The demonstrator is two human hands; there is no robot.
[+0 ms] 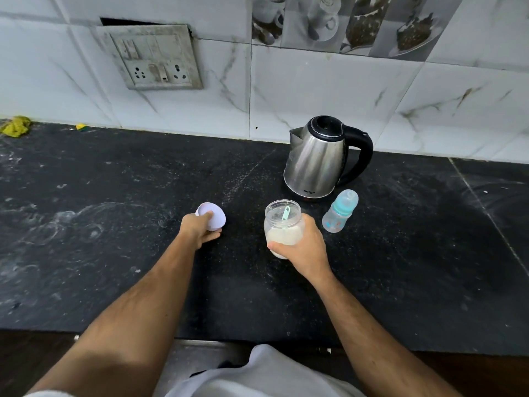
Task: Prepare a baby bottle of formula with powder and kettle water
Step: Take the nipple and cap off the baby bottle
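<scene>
On black stone worktop [114, 253], against tiled wall: steel kettle [315, 161], black handle, lid closed. Baby bottle [339, 212], teal collar, clear cap on, stands just beside kettle's base. Powder jar [283, 224], open, part-filled with white powder, green scoop [286, 213] inside; right hand [303, 247] grips it. Left hand [200, 229] holds pale lid [213, 217] at worktop surface.

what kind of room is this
Most likely a home kitchen: a dark stone countertop against a tiled wall, with an electric kettle standing on it and a wall socket panel above.
</scene>
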